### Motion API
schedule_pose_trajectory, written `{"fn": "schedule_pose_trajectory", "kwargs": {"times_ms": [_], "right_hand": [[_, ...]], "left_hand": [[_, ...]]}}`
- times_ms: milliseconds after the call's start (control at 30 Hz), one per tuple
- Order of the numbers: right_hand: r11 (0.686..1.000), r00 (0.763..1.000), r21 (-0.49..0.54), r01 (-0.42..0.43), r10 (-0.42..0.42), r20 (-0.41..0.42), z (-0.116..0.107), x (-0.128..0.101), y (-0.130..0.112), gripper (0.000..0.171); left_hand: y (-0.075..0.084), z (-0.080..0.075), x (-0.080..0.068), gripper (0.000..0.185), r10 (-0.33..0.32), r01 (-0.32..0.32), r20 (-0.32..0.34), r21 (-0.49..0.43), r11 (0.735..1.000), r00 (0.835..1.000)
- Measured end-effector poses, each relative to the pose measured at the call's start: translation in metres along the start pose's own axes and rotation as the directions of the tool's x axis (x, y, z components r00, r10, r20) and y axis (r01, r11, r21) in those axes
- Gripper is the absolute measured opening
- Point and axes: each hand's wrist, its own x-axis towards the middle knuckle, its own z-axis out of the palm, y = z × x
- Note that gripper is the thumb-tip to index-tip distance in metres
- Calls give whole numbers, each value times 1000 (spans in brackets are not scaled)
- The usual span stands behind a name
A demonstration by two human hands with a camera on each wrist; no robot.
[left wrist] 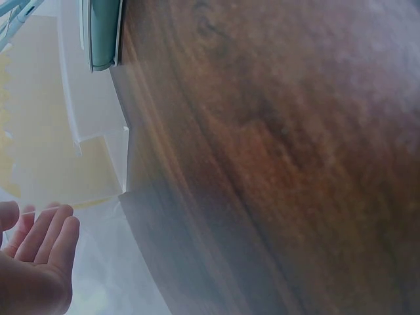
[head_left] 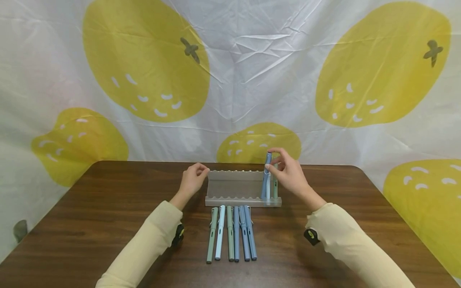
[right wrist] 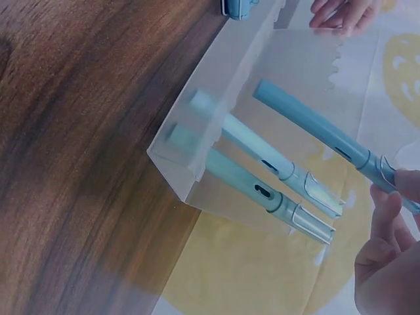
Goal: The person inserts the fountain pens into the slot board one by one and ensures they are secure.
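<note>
Currently the two hands are apart, at opposite ends of a clear rack (head_left: 230, 187) on the brown table (head_left: 90, 212). At one end, the left hand (head_left: 191, 179) pinches the rack's upper left edge between thumb and fingers. At the other, the right hand (head_left: 291, 176) grips a blue pen (right wrist: 308, 125) by its cap, holding it tilted, lower end near the front lip; whether they touch, I cannot tell. Just beside it, a pale blue pen (right wrist: 259, 146) and a green pen (right wrist: 239, 177) lean in the rack's right end. Six more pens (head_left: 230, 234) lie side by side in front, caps toward the rack.
</note>
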Motion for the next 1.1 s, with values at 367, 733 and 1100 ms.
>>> {"fn": "schedule_pose_trajectory", "kwargs": {"times_ms": [367, 733, 1100], "right_hand": [[993, 994, -81, 81, -87, -71, 12, -6, 7, 35], [994, 995, -64, 90, -93, -44, 18, -11, 12, 35], [998, 999, -23, 54, -54, -5, 18, -8, 15, 34]], "left_hand": [[-1, 0, 0, 20, -10, 10, 1, 1, 1000, 1000], [-2, 1, 1, 20, -11, 11, 0, 4, 1000, 1000], [-1, 0, 0, 20, -15, 15, 7, -1, 1000, 1000]]}}
